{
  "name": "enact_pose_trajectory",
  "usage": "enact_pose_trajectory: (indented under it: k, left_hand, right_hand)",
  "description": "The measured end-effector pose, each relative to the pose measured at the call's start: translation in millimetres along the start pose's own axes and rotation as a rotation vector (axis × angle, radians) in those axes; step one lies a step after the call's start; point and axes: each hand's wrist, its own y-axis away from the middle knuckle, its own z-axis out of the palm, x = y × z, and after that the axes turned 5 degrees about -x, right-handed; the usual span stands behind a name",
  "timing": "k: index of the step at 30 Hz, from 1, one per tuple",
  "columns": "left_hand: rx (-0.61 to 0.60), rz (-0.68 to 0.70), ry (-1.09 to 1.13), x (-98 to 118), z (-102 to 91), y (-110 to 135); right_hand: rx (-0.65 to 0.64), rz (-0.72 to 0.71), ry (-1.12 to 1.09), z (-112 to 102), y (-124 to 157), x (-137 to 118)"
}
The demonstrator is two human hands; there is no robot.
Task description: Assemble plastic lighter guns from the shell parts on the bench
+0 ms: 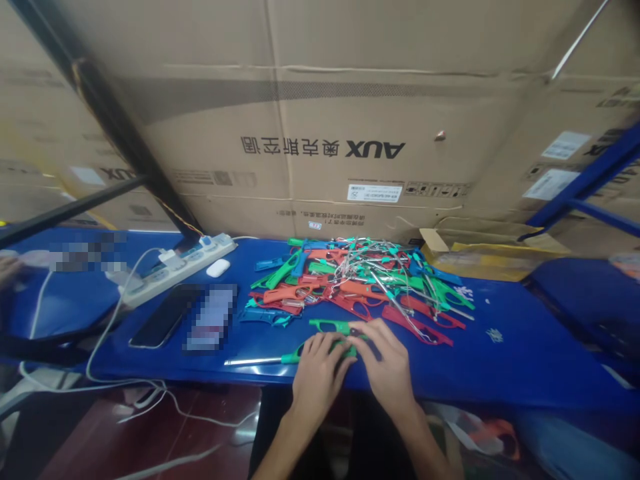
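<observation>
My left hand (317, 365) and my right hand (387, 363) meet at the near edge of the blue table (500, 367), fingers curled around a green plastic handle piece (333, 327). A thin metal rod (253, 361) sticks out to the left from the green part under my left hand. Just beyond my hands lies a heap of red, green and blue plastic handle pieces (360, 280) mixed with metal wires.
A dark phone (165, 315) and a blurred-out object (211, 319) lie left of the heap. A white power strip (177, 267) with cables and a small white case (218, 268) sit further back. Large cardboard boxes (325, 133) wall the back; an open carton (480, 253) stands right.
</observation>
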Motion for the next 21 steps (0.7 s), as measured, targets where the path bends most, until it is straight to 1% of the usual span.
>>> enact_pose_trajectory:
  k: [3, 5, 6, 8, 10, 13, 21]
  left_hand:
    - [-0.014, -0.008, 0.013, 0, -0.1, 0]
    - [-0.012, -0.013, 0.022, 0, 0.6, 0]
    - [-0.011, -0.015, 0.024, 0, 1.0, 0]
    - [-0.009, -0.018, 0.024, -1, 1.5, 0]
    - [-0.007, -0.015, 0.018, -2, 1.5, 0]
    - [-0.007, -0.007, 0.015, -1, 0.8, 0]
    - [-0.008, -0.010, -0.011, -1, 2.1, 2]
  right_hand:
    - [0.140, 0.023, 0.100, -5, 2, 4]
    - [0.187, 0.005, 0.135, -9, 3, 9]
    - [0.176, -0.012, 0.137, -11, 4, 11]
    - [0.104, -0.040, 0.107, -13, 3, 15]
    - [0.040, -0.033, 0.054, -13, 1, 18]
    - [-0.007, -0.020, 0.010, -10, -3, 21]
    - [-0.165, -0.225, 0.026, -15, -2, 23]
